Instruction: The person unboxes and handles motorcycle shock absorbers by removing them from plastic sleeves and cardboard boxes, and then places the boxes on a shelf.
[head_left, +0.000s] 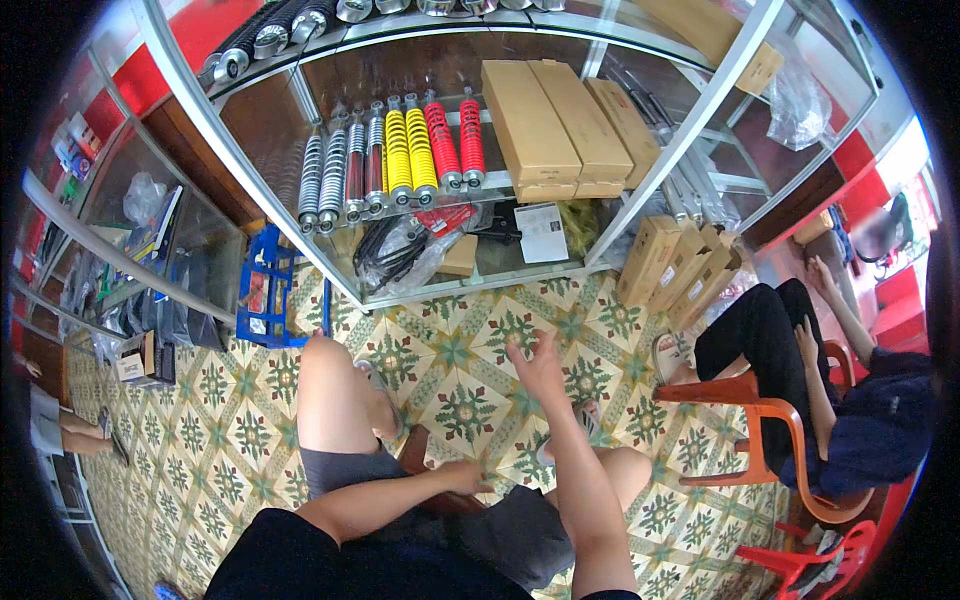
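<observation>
My right hand [541, 368] is raised in front of my knees over the tiled floor. Its thumb and fingers are apart, with nothing between them. Low between my thighs, my left hand [462, 478] rests by the brown seat [413, 450] I sit on, its fingers partly visible and stretched toward the right; I see nothing held in it. Ahead, a glass display cabinet [480, 292] holds a row of shock absorbers: silver ones [311, 180], yellow ones [409, 150] and red ones [455, 142]. Long brown cardboard boxes [530, 125] lie beside them. Neither hand touches these.
A blue plastic crate [262, 290] stands left of the cabinet, near a curved glass case [130, 270]. Upright cartons [670, 265] lean at its right corner. Another person sits at right in an orange-brown plastic chair [760, 430]; behind is a red chair [815, 560].
</observation>
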